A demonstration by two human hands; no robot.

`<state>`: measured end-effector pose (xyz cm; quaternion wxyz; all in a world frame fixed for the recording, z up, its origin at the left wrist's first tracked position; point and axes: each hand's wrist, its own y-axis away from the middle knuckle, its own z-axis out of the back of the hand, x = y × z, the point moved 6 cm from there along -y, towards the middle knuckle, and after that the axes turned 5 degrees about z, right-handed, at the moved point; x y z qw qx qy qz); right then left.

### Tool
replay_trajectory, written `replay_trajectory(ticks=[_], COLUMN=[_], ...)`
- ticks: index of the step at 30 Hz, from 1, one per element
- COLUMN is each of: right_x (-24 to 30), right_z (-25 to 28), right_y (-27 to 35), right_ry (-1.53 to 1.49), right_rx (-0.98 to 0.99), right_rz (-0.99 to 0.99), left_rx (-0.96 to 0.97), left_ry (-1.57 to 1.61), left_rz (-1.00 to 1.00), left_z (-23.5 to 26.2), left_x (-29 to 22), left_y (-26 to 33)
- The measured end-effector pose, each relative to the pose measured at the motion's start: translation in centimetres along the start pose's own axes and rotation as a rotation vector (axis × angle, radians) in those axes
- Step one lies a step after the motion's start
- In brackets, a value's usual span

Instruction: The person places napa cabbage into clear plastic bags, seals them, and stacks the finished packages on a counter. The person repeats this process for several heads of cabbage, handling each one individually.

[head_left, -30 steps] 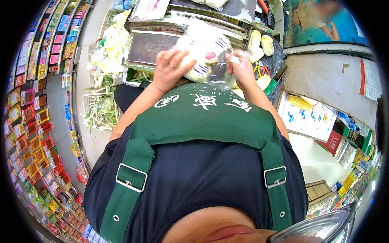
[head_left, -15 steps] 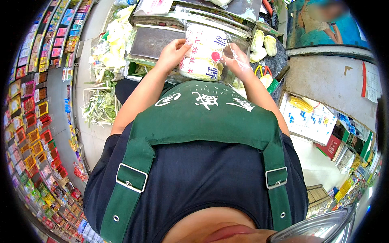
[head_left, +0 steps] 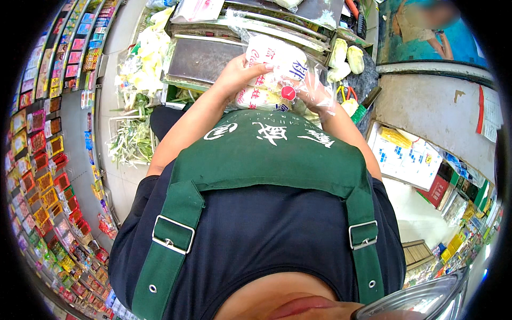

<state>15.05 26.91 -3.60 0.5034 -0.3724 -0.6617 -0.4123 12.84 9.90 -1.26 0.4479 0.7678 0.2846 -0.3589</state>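
A clear plastic bag of pale cabbage point(head_left: 274, 58), printed in red and blue, is held in front of my apron, above the counter edge. My left hand point(head_left: 238, 79) grips its left side, with the thumb lying across the front. At the bag's right side, my right hand point(head_left: 318, 95) is closed on it; loose clear film covers part of those fingers. The bag tilts, its top leaning left and its lower end close to the apron. Several pale peeled cabbages point(head_left: 354, 59) lie to the right of the bag.
A dark-topped wrapping machine or counter point(head_left: 202, 57) stands behind the bag. Yellow-handled scissors point(head_left: 345, 92) and a green-handled tool point(head_left: 360, 113) lie at right. Leaf trimmings point(head_left: 133, 133) fill a basket at left. Shelves of packets point(head_left: 48, 138) line the far left.
The bag has tilted and turned, with its printed front shifted to the right and down. My left thumb has moved onto its front, and my right hand has lowered a little.
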Motion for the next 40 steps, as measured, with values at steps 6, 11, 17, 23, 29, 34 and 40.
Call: replay_trajectory(ticks=[6,11,17,23,29,34,40], right_x=[1.6,-1.1,2.5,0.0,-0.9,-1.9,2.3], right_z=[-1.4,-1.1,-2.5,-0.4,-0.4,-0.5,2.0], right_y=[-0.2,0.2,0.8,-0.3,-0.9,-0.7,-0.6], right_ry=[0.242,0.024,0.284,0.1,-0.386,-0.448,0.563], right_rx=[0.135,-0.006,-0.031,-0.215,-0.153,-0.211,-0.126], right_rz=[0.205,0.099,0.15,0.091,-0.079,-0.128,-0.071], left_rx=[-0.141,0.129,0.078,0.055,0.059,-0.019,0.139], left_ry=[-0.198,-0.326,-0.151,-0.007,0.0,0.182,0.268], left_rz=[-0.246,-0.242,-0.226,-0.185,-0.199,-0.157,-0.11], left_z=[0.3,0.4,1.5,0.8,1.5,1.6,1.5], left_x=[-1.6,-4.1,-1.9,-1.2,0.2,0.4,0.4], left_y=[-0.7,0.0,-0.2,-0.3,-0.5,-0.5,-0.8])
